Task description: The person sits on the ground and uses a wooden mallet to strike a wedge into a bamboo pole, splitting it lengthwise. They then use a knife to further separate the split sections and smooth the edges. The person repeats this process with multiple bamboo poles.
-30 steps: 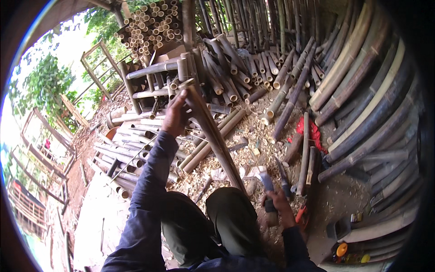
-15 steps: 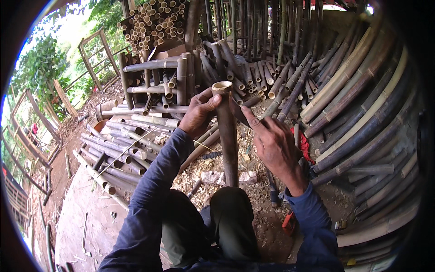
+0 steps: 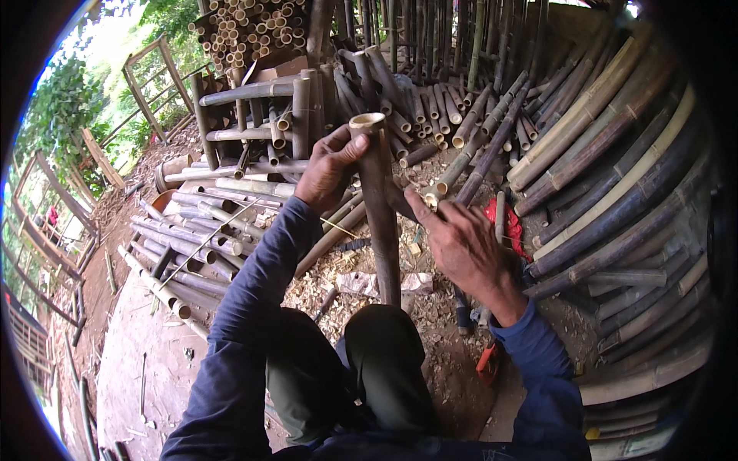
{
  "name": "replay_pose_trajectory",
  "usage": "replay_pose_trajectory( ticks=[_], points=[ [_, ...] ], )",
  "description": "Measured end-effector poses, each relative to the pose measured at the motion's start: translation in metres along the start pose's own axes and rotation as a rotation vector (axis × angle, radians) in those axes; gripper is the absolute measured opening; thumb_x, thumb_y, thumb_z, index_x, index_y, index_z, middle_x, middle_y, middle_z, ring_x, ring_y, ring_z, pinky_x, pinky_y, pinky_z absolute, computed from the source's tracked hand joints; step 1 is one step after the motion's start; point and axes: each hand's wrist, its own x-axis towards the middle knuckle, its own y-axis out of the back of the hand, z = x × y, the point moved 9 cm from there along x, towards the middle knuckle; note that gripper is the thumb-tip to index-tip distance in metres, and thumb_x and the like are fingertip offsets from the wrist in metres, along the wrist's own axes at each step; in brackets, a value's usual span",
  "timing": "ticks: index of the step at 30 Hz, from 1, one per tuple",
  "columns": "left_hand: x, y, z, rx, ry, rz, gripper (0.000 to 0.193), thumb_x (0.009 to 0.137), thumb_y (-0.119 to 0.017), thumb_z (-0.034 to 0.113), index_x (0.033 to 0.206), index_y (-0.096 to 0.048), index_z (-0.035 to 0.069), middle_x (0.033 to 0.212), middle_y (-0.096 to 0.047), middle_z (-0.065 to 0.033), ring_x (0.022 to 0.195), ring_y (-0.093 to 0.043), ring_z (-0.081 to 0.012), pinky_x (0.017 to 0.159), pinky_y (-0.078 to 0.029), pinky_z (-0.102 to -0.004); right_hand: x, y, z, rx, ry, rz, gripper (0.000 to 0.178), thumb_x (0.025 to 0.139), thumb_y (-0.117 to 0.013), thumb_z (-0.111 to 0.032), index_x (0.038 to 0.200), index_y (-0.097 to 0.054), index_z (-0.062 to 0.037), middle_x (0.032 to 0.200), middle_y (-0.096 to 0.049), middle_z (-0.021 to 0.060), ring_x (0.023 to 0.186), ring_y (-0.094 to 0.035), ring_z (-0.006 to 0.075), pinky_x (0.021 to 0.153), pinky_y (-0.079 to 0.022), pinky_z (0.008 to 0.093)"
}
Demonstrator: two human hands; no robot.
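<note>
With shaving-strewn brown floor [image 3: 450,376] below and stacked bamboo poles [image 3: 261,24] beyond, your left hand [image 3: 332,170] grips a brown bamboo tube [image 3: 379,203], your right hand [image 3: 470,250] a dark-bladed knife [image 3: 401,203].

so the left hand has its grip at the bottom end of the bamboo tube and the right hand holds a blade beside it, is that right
Not quite: the head view shows the left hand with its grip near the top end of the bamboo tube. The right hand does hold a blade beside it.
</note>
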Motion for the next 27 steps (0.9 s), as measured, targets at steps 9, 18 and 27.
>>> replay_pose_trajectory(
  ticks=[9, 18, 27],
  points=[
    [0.001, 0.019, 0.0, 0.076, 0.007, 0.084, 0.048, 0.1, -0.071, 0.032, 0.137, -0.061, 0.003, 0.122, -0.069, -0.0039, 0.109, -0.064, -0.0155, 0.096, -0.049, -0.0333, -0.084, -0.091, -0.016, 0.0, -0.066, -0.087, 0.073, 0.085, -0.058, 0.002, 0.156, -0.048, -0.013, 0.088, -0.06, 0.0131, 0.085, -0.063, 0.0302, 0.078, -0.051, 0.0456],
    [0.008, 0.08, -0.002, 0.152, 0.029, 0.227, 0.05, 0.103, -0.063, 0.041, 0.139, -0.06, 0.005, 0.121, -0.068, -0.0062, 0.108, -0.065, -0.0187, 0.092, -0.052, -0.0343, -0.18, -0.191, -0.033, 0.067, -0.146, -0.239, 0.061, 0.094, -0.05, -0.014, 0.155, -0.046, -0.0095, 0.101, -0.064, 0.013, 0.093, -0.065, 0.0291, 0.081, -0.053, 0.0476],
    [0.013, 0.142, -0.005, 0.121, 0.08, 0.252, 0.041, 0.108, -0.057, 0.037, 0.137, -0.059, 0.008, 0.122, -0.067, -0.0065, 0.114, -0.064, -0.0199, 0.101, -0.05, -0.0413, -0.269, -0.264, -0.053, 0.14, -0.246, -0.296, 0.062, 0.094, -0.052, -0.014, 0.156, -0.046, -0.0113, 0.098, -0.064, 0.012, 0.093, -0.064, 0.0293, 0.077, -0.053, 0.0466]
  ],
)
